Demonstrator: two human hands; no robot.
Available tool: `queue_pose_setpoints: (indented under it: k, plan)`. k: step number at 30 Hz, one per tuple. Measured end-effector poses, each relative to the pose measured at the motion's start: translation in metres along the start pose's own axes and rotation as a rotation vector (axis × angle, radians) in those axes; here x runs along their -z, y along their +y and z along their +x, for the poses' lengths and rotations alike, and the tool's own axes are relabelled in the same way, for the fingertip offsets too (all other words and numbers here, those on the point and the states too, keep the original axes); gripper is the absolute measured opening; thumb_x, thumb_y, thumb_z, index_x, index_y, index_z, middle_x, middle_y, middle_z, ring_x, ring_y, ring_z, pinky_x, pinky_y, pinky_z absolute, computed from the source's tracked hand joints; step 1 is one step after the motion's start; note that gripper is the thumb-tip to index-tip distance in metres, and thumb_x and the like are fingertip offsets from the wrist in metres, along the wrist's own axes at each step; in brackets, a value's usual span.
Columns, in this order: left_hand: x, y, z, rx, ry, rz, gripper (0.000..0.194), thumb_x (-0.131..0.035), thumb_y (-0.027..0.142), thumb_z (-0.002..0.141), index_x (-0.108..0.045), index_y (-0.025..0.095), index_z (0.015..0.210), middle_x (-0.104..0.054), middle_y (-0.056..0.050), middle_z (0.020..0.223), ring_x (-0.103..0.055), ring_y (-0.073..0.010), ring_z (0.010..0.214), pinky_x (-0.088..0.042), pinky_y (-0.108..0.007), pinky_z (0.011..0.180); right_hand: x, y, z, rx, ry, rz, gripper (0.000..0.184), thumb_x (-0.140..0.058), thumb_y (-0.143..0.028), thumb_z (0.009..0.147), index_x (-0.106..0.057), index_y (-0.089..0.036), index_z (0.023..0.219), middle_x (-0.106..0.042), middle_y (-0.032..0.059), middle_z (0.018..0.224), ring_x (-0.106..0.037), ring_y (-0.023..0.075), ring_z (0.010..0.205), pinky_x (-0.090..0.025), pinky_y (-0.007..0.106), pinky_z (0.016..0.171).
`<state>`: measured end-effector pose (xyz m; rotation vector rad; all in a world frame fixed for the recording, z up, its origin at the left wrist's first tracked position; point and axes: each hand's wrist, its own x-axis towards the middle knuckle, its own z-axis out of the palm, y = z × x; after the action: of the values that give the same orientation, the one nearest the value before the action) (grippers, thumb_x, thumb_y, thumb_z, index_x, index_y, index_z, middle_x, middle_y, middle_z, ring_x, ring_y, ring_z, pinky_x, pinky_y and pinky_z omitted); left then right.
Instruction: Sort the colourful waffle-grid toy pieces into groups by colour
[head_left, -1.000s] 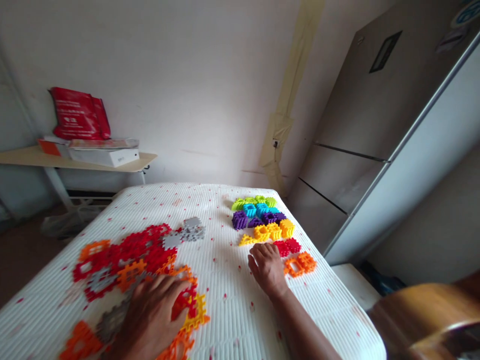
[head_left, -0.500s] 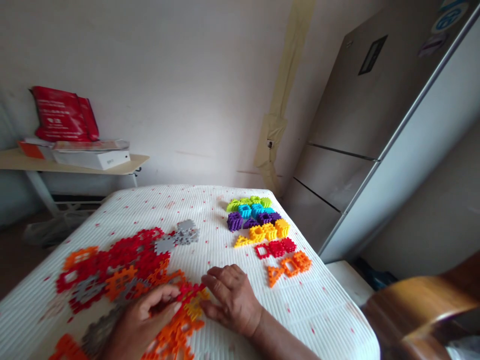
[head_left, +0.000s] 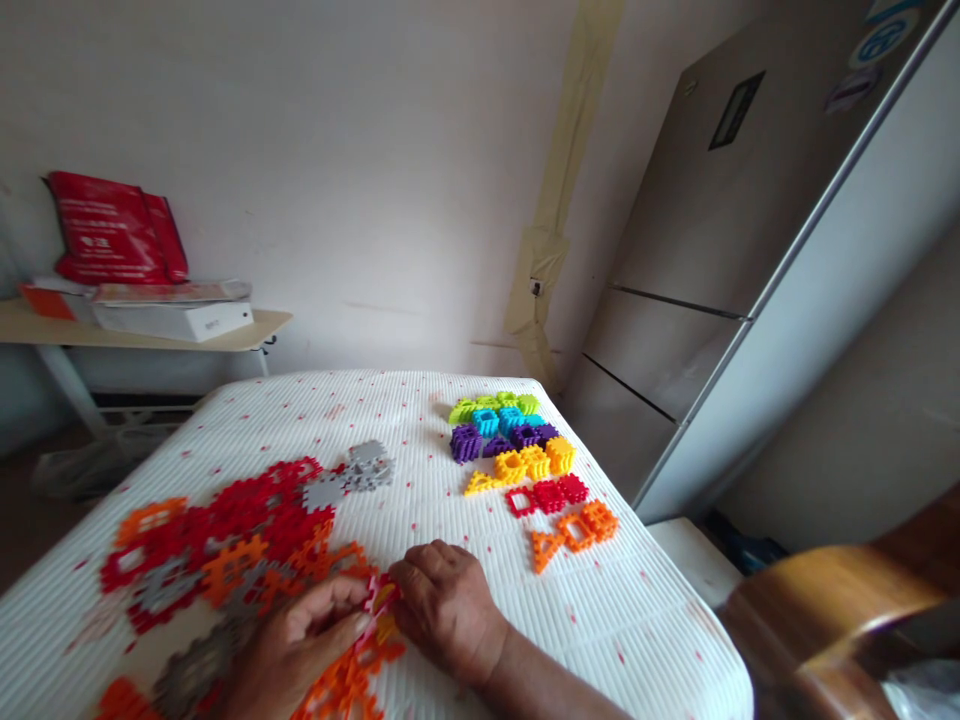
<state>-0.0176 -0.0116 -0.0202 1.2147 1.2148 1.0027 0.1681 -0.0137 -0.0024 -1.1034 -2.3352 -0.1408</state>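
Observation:
My left hand (head_left: 289, 640) and my right hand (head_left: 444, 610) meet at the near edge of a loose heap of red, orange and grey interlocking plastic tiles (head_left: 225, 540). Both hands pinch the same red tile (head_left: 377, 590) between their fingertips, over orange and yellow pieces. Farther right lie sorted rows of tiles: green and blue (head_left: 495, 408), purple (head_left: 499, 440), yellow (head_left: 525, 466), red (head_left: 547, 496) and orange (head_left: 576, 532).
Everything lies on a white ribbed cover with red dots (head_left: 420, 420) over a table. A steel refrigerator (head_left: 720, 260) stands at the right, a wooden chair back (head_left: 840, 600) at the lower right. A side shelf with a red bag (head_left: 112, 230) and white box is at the left.
My right hand left the sorted rows and came left to the loose heap. It now joins my left hand on a red tile. An orange triangle lies in the orange row.

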Motion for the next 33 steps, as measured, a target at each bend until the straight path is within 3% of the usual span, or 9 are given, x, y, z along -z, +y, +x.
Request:
queue_pose_setpoints:
  k: [4, 7, 10, 13, 20, 23, 28, 33]
  plan:
    - [0.001, -0.006, 0.0, -0.024, 0.063, 0.081, 0.037, -0.069, 0.05, 0.06, -0.068, 0.023, 0.084, -0.072, -0.003, 0.082, -0.067, -0.0229, 0.079, -0.056, -0.03, 0.07, 0.007, 0.017, 0.002, -0.062, -0.014, 0.098, 0.016, -0.049, -0.017, 0.085, -0.058, -0.019, 0.098, -0.061, 0.005, 0.09, -0.056, 0.0159, 0.083, -0.045, 0.024, 0.072]
    - [0.006, -0.005, 0.0, -0.073, 0.124, 0.152, 0.038, -0.064, 0.055, 0.063, -0.07, 0.024, 0.084, -0.073, -0.003, 0.089, -0.067, -0.0234, 0.085, -0.056, -0.029, 0.074, 0.018, 0.046, 0.003, -0.272, -0.022, 0.1, 0.019, -0.052, -0.008, 0.079, -0.059, -0.018, 0.094, -0.061, 0.0053, 0.09, -0.057, 0.015, 0.084, -0.044, 0.022, 0.074]
    - [0.011, 0.002, 0.0, -0.154, 0.166, 0.229, 0.035, -0.065, 0.055, 0.061, -0.071, 0.024, 0.077, -0.074, -0.003, 0.085, -0.067, -0.0237, 0.085, -0.055, -0.027, 0.078, 0.027, 0.078, 0.0, -0.512, -0.119, -0.017, 0.024, -0.05, 0.0, 0.073, -0.061, -0.016, 0.086, -0.06, 0.0046, 0.085, -0.059, 0.0141, 0.079, -0.043, 0.021, 0.071]
    - [0.012, 0.008, -0.001, -0.212, 0.185, 0.284, 0.031, -0.065, 0.053, 0.062, -0.071, 0.025, 0.073, -0.074, -0.002, 0.081, -0.068, -0.023, 0.081, -0.055, -0.027, 0.075, 0.028, 0.099, -0.004, -0.637, -0.196, -0.121, 0.029, -0.046, 0.005, 0.069, -0.061, -0.015, 0.084, -0.062, 0.005, 0.085, -0.06, 0.0137, 0.079, -0.042, 0.02, 0.068]
    - [0.013, 0.012, -0.004, -0.233, 0.182, 0.384, 0.024, -0.061, 0.046, 0.07, -0.07, 0.025, 0.076, -0.074, -0.001, 0.084, -0.068, -0.021, 0.081, -0.054, -0.026, 0.074, 0.016, 0.105, -0.008, -0.659, -0.23, -0.169, 0.024, -0.047, 0.001, 0.075, -0.063, -0.015, 0.082, -0.064, 0.0064, 0.085, -0.061, 0.0141, 0.076, -0.042, 0.02, 0.067]
    - [0.02, 0.014, -0.003, -0.312, 0.242, 0.473, 0.023, -0.057, 0.043, 0.071, -0.069, 0.025, 0.076, -0.073, -0.001, 0.085, -0.067, -0.0197, 0.081, -0.053, -0.025, 0.074, 0.013, 0.103, -0.009, -0.658, -0.228, -0.172, 0.027, -0.045, 0.002, 0.074, -0.063, -0.015, 0.084, -0.064, 0.0072, 0.086, -0.061, 0.0142, 0.076, -0.042, 0.021, 0.067]
    - [0.039, 0.016, 0.003, -0.457, 0.418, 0.792, 0.023, -0.049, 0.037, 0.075, -0.068, 0.025, 0.08, -0.072, 0.0, 0.084, -0.065, -0.0185, 0.081, -0.05, -0.026, 0.078, 0.01, 0.098, -0.008, -0.602, -0.182, -0.176, 0.027, -0.043, 0.003, 0.075, -0.062, -0.015, 0.08, -0.061, 0.0064, 0.084, -0.059, 0.0139, 0.077, -0.04, 0.021, 0.067]
    - [0.051, 0.016, 0.008, -0.57, 0.419, 1.098, 0.026, -0.045, 0.029, 0.078, -0.07, 0.024, 0.083, -0.071, -0.002, 0.09, -0.063, -0.0196, 0.086, -0.046, -0.03, 0.083, 0.002, 0.091, -0.007, -0.55, -0.2, -0.218, 0.023, -0.044, -0.002, 0.081, -0.061, -0.015, 0.074, -0.061, 0.0069, 0.079, -0.058, 0.0146, 0.072, -0.038, 0.022, 0.061]
